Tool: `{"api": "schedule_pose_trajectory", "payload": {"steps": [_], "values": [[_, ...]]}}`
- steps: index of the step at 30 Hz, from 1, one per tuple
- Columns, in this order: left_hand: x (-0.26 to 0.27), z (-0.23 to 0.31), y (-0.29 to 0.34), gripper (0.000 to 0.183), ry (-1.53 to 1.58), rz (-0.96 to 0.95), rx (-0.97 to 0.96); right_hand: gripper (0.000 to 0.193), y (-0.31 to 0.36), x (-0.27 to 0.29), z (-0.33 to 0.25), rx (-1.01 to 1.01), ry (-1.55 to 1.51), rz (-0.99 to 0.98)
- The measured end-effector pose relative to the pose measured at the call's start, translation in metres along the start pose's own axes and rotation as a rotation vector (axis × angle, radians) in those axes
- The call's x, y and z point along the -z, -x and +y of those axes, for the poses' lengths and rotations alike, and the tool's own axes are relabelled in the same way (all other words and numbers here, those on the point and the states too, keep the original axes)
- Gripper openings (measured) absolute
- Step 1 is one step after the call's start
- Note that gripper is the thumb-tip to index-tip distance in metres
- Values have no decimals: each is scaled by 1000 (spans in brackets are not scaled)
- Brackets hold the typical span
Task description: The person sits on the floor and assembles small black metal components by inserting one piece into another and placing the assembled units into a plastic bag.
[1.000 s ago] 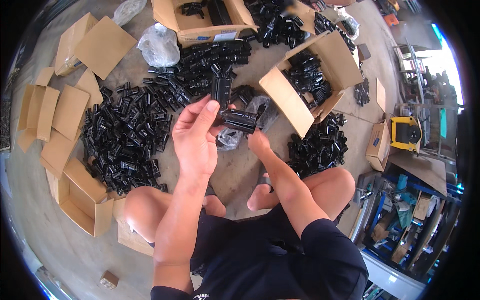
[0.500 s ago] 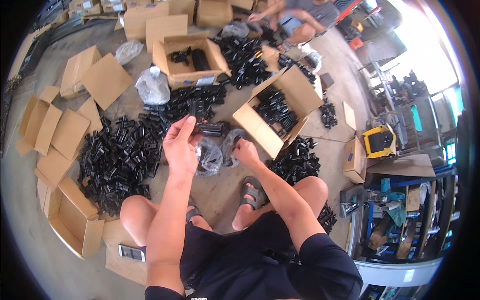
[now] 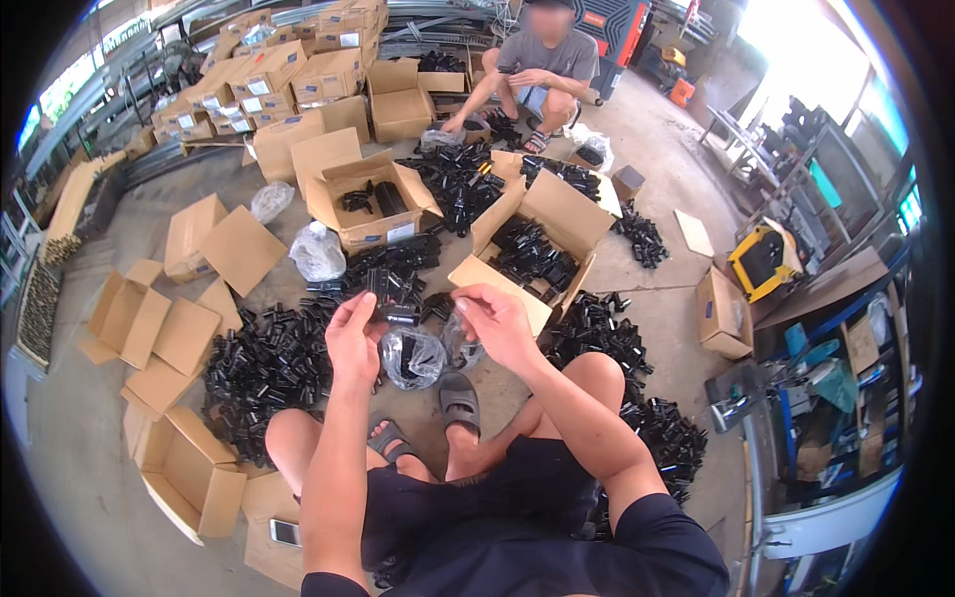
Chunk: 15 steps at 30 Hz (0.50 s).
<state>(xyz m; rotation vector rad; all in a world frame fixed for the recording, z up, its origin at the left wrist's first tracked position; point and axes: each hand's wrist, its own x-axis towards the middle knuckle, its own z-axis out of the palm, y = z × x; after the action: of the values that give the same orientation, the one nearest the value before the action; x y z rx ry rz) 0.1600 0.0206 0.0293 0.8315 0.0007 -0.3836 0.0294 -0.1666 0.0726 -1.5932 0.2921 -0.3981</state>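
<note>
My left hand (image 3: pixel 353 338) pinches a glossy black part (image 3: pixel 400 315), with a flat upright piece above a short tube-like piece. Across from it, my right hand (image 3: pixel 500 323) is closed, thumb and forefinger together; whatever may be between them is too small to make out. Below the held part a clear plastic bag (image 3: pixel 413 360) with something dark inside sits on the floor. A second clear bag (image 3: pixel 462 346) lies partly behind my right hand. Piles of similar black parts spread on both sides, a large left pile (image 3: pixel 264 363) and a right pile (image 3: pixel 607 333).
Ahead stand two open cardboard boxes, a left one (image 3: pixel 348 174) and a right one (image 3: pixel 562 214), both holding black parts. Empty cartons (image 3: pixel 194 468) and a phone (image 3: pixel 285 533) lie at left. Another person (image 3: pixel 547 60) squats at the far side. A yellow-framed item (image 3: pixel 764 261) stands right.
The view has tilted up, showing more of the far side. My right hand has risen and turned, its fingers coming closer to the black part in my left hand.
</note>
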Motion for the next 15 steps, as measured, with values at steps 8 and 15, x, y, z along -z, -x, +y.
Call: {"api": "schedule_pose_trajectory", "payload": {"steps": [8,15], "values": [[-20,6,76,9,-24,24,-4,17,16,14,7,-39,-404,10],[18,-51,107,10,-51,184,92,16,42,3,42,-235,-394,-82]]}}
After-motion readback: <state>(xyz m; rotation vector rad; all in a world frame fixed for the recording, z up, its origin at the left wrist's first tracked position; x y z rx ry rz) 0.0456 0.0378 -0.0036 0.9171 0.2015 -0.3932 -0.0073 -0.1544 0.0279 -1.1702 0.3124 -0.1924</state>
